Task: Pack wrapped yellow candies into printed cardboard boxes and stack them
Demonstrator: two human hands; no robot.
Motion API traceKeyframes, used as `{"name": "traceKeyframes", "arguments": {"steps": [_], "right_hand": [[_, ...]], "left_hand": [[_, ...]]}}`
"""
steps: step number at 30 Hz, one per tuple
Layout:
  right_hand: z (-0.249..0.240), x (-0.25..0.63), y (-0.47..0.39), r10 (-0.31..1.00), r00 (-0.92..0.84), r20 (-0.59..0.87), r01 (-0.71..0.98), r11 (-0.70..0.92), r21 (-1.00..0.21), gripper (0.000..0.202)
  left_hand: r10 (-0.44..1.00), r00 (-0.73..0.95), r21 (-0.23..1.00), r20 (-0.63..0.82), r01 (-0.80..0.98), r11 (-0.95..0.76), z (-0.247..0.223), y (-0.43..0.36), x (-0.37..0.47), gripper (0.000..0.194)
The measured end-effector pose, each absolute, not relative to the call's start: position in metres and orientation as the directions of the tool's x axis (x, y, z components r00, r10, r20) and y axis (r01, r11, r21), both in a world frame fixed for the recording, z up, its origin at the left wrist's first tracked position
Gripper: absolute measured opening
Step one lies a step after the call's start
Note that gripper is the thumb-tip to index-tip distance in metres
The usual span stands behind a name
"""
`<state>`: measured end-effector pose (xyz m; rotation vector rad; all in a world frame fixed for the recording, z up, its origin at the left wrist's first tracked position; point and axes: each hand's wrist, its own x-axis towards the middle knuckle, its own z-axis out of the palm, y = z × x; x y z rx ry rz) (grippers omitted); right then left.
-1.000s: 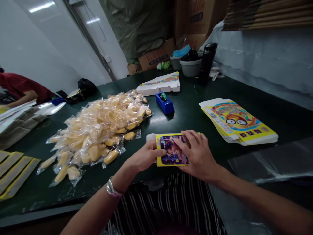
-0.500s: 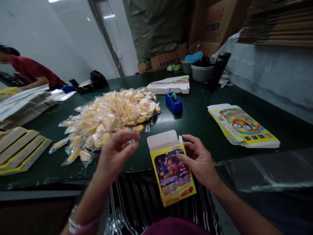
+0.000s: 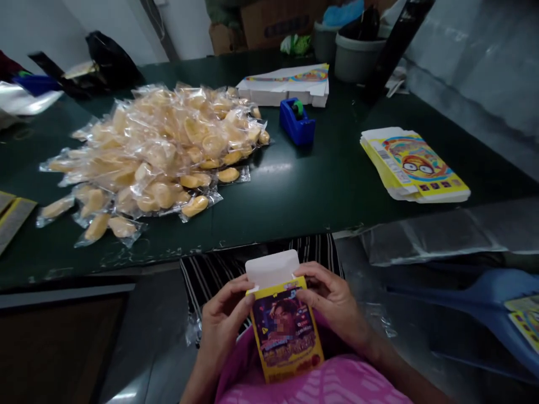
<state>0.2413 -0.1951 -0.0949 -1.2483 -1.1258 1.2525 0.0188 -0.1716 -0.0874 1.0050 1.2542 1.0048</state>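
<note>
A yellow printed carton (image 3: pixel 288 336) is held upright over my lap, its white top flap (image 3: pixel 273 268) standing up. My left hand (image 3: pixel 225 320) pinches the carton's upper left corner between thumb and fingers. At the upper right corner my right hand (image 3: pixel 330 303) grips it the same way, thumb on the printed front. On the green table beyond lies a large heap of clear-wrapped yellowish pieces (image 3: pixel 168 146), which look like biscuits or small cakes. What is inside the carton cannot be seen.
A blue tape dispenser (image 3: pixel 297 123) stands right of the heap. Flat cartons (image 3: pixel 415 165) are stacked at the right, and white cartons (image 3: pixel 286 87) lie behind. Grey tubs (image 3: pixel 357 56) stand at the back. A blue plastic chair (image 3: pixel 480 303) is at the lower right.
My left hand has come from beside the heap onto the carton's left corner. The carton has moved closer to my body, and the view has tilted down.
</note>
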Motion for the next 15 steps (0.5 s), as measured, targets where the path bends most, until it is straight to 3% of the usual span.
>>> {"name": "traceKeyframes", "arguments": {"steps": [4, 5, 8, 12, 15], "right_hand": [[-0.091, 0.243, -0.189, 0.989, 0.099, 0.108, 0.174, 0.090, -0.981, 0.006], [-0.090, 0.242, -0.188, 0.986, 0.122, 0.113, 0.173, 0.091, -0.981, 0.003], [-0.090, 0.243, -0.188, 0.982, 0.180, 0.059, 0.102, 0.041, -0.994, 0.020], [-0.085, 0.249, -0.192, 0.996, 0.014, 0.092, 0.151, 0.089, -0.985, 0.009], [-0.078, 0.253, -0.194, 0.996, -0.073, 0.044, 0.062, 0.049, -0.997, 0.010]], "left_hand": [[0.965, 0.027, 0.965, -0.260, -0.003, 0.261, -0.086, -0.171, 0.023, 0.013], [0.962, 0.032, 0.962, -0.272, -0.018, 0.273, -0.084, -0.170, 0.024, 0.013], [0.960, 0.081, 0.960, -0.268, -0.061, 0.273, -0.079, -0.164, 0.024, 0.012], [0.939, 0.287, 0.982, -0.190, 0.071, 0.177, -0.072, -0.160, 0.016, 0.012], [0.930, 0.304, 0.978, -0.206, 0.083, 0.189, -0.068, -0.161, 0.017, 0.020]]}}
